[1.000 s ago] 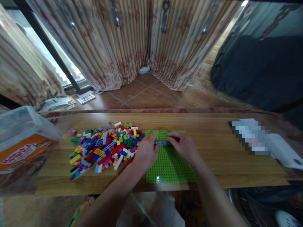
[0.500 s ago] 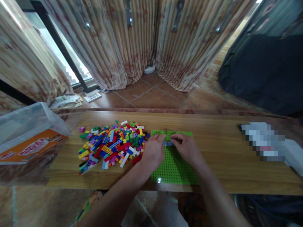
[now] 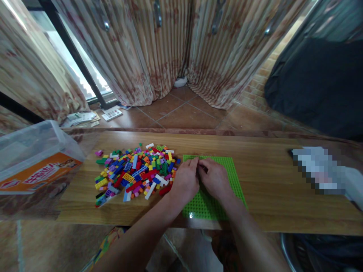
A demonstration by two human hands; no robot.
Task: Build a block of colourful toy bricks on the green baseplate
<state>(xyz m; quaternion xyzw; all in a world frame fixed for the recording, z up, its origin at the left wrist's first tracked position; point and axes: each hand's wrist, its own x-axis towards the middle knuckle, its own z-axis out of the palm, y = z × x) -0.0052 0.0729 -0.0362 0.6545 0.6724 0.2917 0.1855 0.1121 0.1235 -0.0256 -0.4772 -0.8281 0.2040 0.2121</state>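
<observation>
Over the upper part of a green studded baseplate [image 3: 205, 207], my two hands meet with their fingertips touching or nearly so. My left hand [image 3: 187, 177] comes over the plate's left edge, its fingers closed together. Against it, my right hand [image 3: 214, 177] is closed too, thumb and fingers curled into a pinch. Whatever lies between the fingertips is hidden by the hands. Just left of the plate spreads a loose pile of toy building bricks [image 3: 138, 172] in many colours and sizes.
Both the plate and the bricks lie on a wooden table [image 3: 263, 181]. A clear plastic box [image 3: 61, 141] with an orange label stands at the left end. Toward the right end is a blurred-out item [image 3: 320, 170] beside a white object. Curtains [image 3: 164, 56] hang beyond.
My right hand has moved left until its fingers meet those of my left hand. The small bluish bricks visible between them on the plate are now covered. The view has shifted slightly.
</observation>
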